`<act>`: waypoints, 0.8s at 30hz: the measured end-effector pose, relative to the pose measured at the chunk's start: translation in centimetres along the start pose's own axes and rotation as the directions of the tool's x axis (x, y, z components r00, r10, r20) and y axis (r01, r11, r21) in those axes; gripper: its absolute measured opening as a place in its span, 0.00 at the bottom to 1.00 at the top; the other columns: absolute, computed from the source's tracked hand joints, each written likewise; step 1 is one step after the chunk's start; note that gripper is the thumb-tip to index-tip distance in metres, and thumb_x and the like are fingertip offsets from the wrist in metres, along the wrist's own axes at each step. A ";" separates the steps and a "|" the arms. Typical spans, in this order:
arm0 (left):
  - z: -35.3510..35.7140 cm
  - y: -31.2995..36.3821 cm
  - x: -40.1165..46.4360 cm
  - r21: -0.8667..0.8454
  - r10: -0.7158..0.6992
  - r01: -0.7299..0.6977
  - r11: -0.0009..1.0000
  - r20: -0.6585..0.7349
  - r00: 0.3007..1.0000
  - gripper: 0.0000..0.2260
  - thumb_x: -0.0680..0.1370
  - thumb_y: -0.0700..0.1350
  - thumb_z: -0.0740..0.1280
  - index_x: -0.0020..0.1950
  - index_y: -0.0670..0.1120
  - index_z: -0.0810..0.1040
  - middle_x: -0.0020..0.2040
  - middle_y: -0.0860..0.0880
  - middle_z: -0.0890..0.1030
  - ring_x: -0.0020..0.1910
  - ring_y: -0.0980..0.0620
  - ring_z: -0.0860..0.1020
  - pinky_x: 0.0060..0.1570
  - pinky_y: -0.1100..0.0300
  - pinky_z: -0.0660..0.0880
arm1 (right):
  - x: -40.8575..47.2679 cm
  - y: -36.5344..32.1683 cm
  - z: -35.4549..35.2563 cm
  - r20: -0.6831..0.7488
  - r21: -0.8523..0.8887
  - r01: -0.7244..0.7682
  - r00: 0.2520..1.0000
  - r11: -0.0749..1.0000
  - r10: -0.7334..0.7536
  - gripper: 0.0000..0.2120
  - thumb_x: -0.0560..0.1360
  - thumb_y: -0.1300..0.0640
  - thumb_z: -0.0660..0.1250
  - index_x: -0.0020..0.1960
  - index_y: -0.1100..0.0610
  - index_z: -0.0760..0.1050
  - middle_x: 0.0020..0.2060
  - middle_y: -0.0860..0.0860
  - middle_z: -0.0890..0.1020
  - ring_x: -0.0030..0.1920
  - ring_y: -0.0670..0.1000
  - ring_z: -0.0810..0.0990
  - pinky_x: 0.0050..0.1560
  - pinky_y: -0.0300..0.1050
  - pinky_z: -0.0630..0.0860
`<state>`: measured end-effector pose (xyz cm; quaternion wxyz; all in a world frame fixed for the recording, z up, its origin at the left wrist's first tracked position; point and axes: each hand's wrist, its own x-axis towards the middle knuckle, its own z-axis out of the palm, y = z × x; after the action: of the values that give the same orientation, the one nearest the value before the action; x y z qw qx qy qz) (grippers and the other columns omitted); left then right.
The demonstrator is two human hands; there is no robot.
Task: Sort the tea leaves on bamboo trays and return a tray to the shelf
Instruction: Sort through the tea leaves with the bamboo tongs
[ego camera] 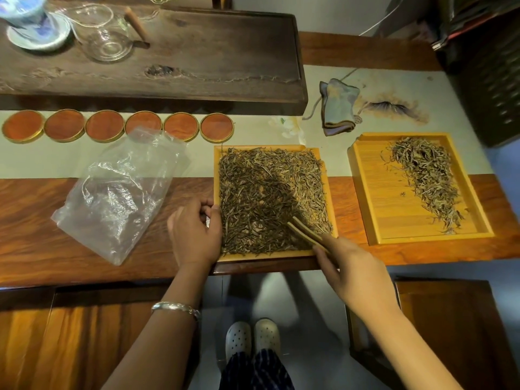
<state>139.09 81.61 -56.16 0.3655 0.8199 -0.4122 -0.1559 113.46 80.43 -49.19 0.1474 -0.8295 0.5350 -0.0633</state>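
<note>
Two bamboo trays lie on the wooden table. The nearer tray (331, 192) is covered with dark tea leaves (261, 198). The right tray (374, 198) carries a narrower strip of paler leaves (427, 181) along its right side. My right hand (357, 274) grips wooden tweezers (305, 233), whose tips reach into the leaves at the near right of the nearer tray. My left hand (194, 235) rests at that tray's left rim, fingers curled against the edge.
A crumpled clear plastic bag (121, 192) lies left of the trays. Several round wooden coasters (104, 126) line up behind it. A dark tea board (197, 60) holds a glass pitcher (104, 38) and a porcelain cup (31, 21). A folded cloth (337, 108) sits behind the trays.
</note>
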 end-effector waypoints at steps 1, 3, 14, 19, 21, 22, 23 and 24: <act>0.0 0.0 0.0 0.000 -0.004 0.004 1.000 -0.001 1.000 0.05 0.74 0.50 0.62 0.45 0.52 0.76 0.32 0.59 0.71 0.38 0.52 0.70 0.58 0.49 0.65 | -0.1 0.2 0.0 0.004 -0.009 -0.007 1.000 1.000 0.007 0.10 0.77 0.49 0.62 0.55 0.53 0.76 0.38 0.51 0.80 0.39 0.58 0.81 0.29 0.51 0.76; -0.1 0.0 0.0 -0.006 -0.005 0.005 1.000 -0.002 1.000 0.05 0.75 0.49 0.62 0.45 0.51 0.76 0.32 0.59 0.71 0.38 0.53 0.70 0.59 0.49 0.65 | -0.2 0.5 0.3 0.026 -0.033 -0.017 1.000 0.999 0.018 0.10 0.78 0.49 0.60 0.54 0.53 0.75 0.38 0.51 0.79 0.39 0.58 0.80 0.29 0.50 0.75; 0.1 -0.1 0.0 -0.008 -0.005 0.005 1.000 -0.011 1.000 0.05 0.74 0.49 0.62 0.44 0.52 0.76 0.33 0.57 0.73 0.38 0.52 0.71 0.57 0.51 0.65 | 0.2 -0.6 0.6 -0.015 -0.041 0.011 1.000 0.999 -0.012 0.08 0.77 0.51 0.64 0.52 0.54 0.77 0.37 0.51 0.79 0.36 0.58 0.81 0.27 0.49 0.74; 0.1 -0.1 0.0 -0.007 0.001 -0.001 1.000 -0.012 1.000 0.02 0.75 0.49 0.62 0.43 0.55 0.73 0.32 0.59 0.71 0.36 0.55 0.69 0.58 0.49 0.66 | 0.4 0.7 0.0 -0.014 -0.027 0.005 1.000 1.000 -0.006 0.12 0.78 0.51 0.62 0.57 0.54 0.77 0.39 0.52 0.80 0.36 0.56 0.81 0.29 0.45 0.73; 0.1 -0.1 0.0 -0.002 0.001 -0.002 1.000 -0.013 1.000 0.02 0.75 0.49 0.62 0.44 0.55 0.73 0.32 0.59 0.71 0.37 0.55 0.69 0.59 0.48 0.66 | 0.2 1.4 -0.7 -0.067 0.011 -0.024 0.997 1.000 0.025 0.13 0.77 0.52 0.64 0.58 0.56 0.78 0.39 0.53 0.81 0.36 0.56 0.81 0.28 0.49 0.77; 0.1 -0.2 0.0 -0.001 0.001 -0.001 1.000 -0.014 1.000 0.02 0.75 0.49 0.62 0.44 0.56 0.73 0.32 0.59 0.71 0.37 0.56 0.69 0.60 0.48 0.66 | 0.1 1.8 -1.1 -0.093 0.017 -0.042 0.995 0.999 0.044 0.12 0.77 0.53 0.65 0.57 0.57 0.78 0.39 0.53 0.81 0.35 0.56 0.81 0.28 0.51 0.78; 0.1 -0.2 0.0 -0.001 0.001 -0.001 1.000 -0.014 1.000 0.02 0.76 0.49 0.62 0.44 0.56 0.73 0.32 0.59 0.72 0.37 0.56 0.69 0.60 0.48 0.66 | -0.2 2.2 -1.4 -0.110 0.012 -0.060 0.992 0.998 0.061 0.12 0.76 0.53 0.65 0.57 0.58 0.78 0.38 0.53 0.81 0.34 0.56 0.80 0.27 0.51 0.78; 0.1 -0.2 0.0 0.001 0.002 -0.002 1.000 -0.014 1.000 0.02 0.76 0.49 0.62 0.44 0.56 0.73 0.33 0.59 0.72 0.37 0.56 0.69 0.60 0.48 0.66 | -0.5 2.6 -1.7 -0.115 0.002 -0.074 0.991 0.997 0.074 0.12 0.76 0.53 0.65 0.56 0.58 0.78 0.37 0.53 0.80 0.33 0.56 0.80 0.26 0.52 0.77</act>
<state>139.13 81.64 -56.40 0.3683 0.8208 -0.4102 -0.1496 110.56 79.61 -48.37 0.1177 -0.8043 0.5729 -0.1048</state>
